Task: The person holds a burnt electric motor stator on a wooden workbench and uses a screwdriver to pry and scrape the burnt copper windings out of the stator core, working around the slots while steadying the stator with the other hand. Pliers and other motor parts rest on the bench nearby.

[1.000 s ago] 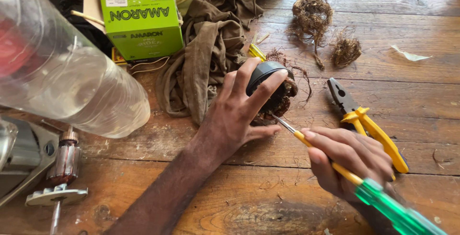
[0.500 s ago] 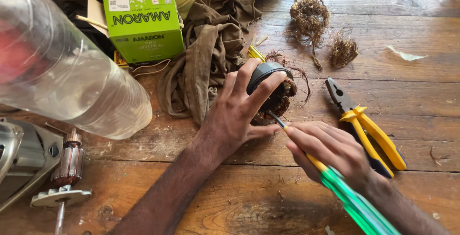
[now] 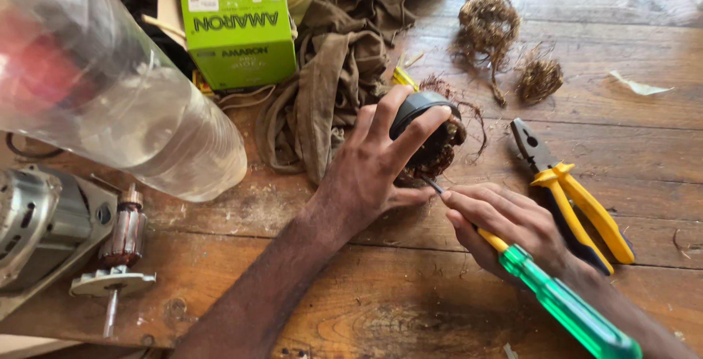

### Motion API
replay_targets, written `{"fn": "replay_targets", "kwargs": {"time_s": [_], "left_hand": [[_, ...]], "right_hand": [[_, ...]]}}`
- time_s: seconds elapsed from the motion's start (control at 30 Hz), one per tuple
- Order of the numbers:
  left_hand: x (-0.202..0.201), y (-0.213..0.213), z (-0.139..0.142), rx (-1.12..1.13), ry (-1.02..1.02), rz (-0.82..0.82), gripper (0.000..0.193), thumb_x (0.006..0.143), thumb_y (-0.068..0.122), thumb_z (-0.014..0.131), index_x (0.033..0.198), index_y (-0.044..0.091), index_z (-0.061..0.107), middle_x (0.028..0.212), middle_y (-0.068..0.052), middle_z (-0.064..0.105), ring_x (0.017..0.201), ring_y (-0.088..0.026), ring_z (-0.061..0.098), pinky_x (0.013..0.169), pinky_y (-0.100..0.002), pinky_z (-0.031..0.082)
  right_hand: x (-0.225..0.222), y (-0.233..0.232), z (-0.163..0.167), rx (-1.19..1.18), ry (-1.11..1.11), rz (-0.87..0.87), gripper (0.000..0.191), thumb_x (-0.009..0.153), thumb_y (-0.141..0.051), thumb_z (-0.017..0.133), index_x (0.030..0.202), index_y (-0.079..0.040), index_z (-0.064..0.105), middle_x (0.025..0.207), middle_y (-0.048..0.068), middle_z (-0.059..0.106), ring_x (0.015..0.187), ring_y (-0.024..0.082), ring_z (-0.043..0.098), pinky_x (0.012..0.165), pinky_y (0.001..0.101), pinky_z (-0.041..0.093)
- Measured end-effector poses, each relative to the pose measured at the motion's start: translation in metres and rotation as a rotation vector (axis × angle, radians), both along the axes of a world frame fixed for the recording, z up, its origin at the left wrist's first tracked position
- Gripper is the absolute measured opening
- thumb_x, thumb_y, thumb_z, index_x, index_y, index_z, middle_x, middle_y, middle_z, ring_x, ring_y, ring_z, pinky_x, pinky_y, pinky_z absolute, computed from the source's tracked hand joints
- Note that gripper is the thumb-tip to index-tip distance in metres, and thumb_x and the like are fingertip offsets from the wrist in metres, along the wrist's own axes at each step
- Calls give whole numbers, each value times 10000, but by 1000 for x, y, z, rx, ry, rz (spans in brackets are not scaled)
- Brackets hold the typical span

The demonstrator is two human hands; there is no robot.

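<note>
The right hand [image 3: 512,227] is gripping a screwdriver [image 3: 545,286] with a green and yellow handle, fingers closed round the shaft close to the tip, likely so the point can be steered finely; the tip is pressing into the underside of a dark round motor part [image 3: 428,136] wrapped in tangled copper wire. The left hand [image 3: 373,172] is clamping that part from above, fingers curled over its black cap and thumb underneath, seemingly pinning it against the wooden table [image 3: 644,132] so it is not rolling under the prying. Yellow-handled pliers [image 3: 571,191] are lying just beside the right hand (within easy reach). At the left edge a motor rotor [image 3: 121,245] is sitting beside a metal housing [image 3: 36,231], under a clear plastic bottle [image 3: 110,88]. Further off, a brown rag [image 3: 329,88] is lying bunched next to a green box [image 3: 238,37], and two clumps of pulled wire [image 3: 487,26] are resting beyond the part
</note>
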State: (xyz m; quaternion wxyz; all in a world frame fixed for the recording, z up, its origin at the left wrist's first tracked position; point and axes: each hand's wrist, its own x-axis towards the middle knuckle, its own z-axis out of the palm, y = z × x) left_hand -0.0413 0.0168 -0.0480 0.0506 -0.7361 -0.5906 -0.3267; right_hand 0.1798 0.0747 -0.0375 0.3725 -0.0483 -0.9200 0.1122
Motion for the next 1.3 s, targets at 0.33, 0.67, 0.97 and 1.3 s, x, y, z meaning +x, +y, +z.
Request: {"fn": "replay_targets", "kwargs": {"time_s": [0.33,0.67,0.97,1.3], "left_hand": [[3,-5,12,16,-17,-20,1149,587,393,995,1517,301,329,1493,-163,312,1273,-420,483,1059,-534,562],[16,0,21,-21,13,14,1077,585,390,994,1472,275,393,1456,-185,347,1208,-424,500,969,-541,581],[27,5,28,-78,-11,20,1085,575,368,999,1469,260,393,1461,-203,326,1220,-437,489,900,-514,609],[32,5,33,-57,-24,6,1074,571,340,987,1465,252,397,1465,-197,330,1221,-430,503,934,-517,596]], "right_hand": [[6,-7,1,15,79,-48,204,888,16,705,1086,57,673,979,196,736,879,321,755,770,386,609],[11,1,-8,-36,36,-87,177,890,-33,755,1055,3,701,963,134,739,850,272,749,741,352,602],[24,7,1,-97,76,-84,139,968,-60,711,1096,-12,683,1003,102,753,876,230,766,748,327,614],[28,6,6,-117,46,-106,161,958,-91,713,1107,-30,698,985,107,757,858,235,769,725,333,604]]}}
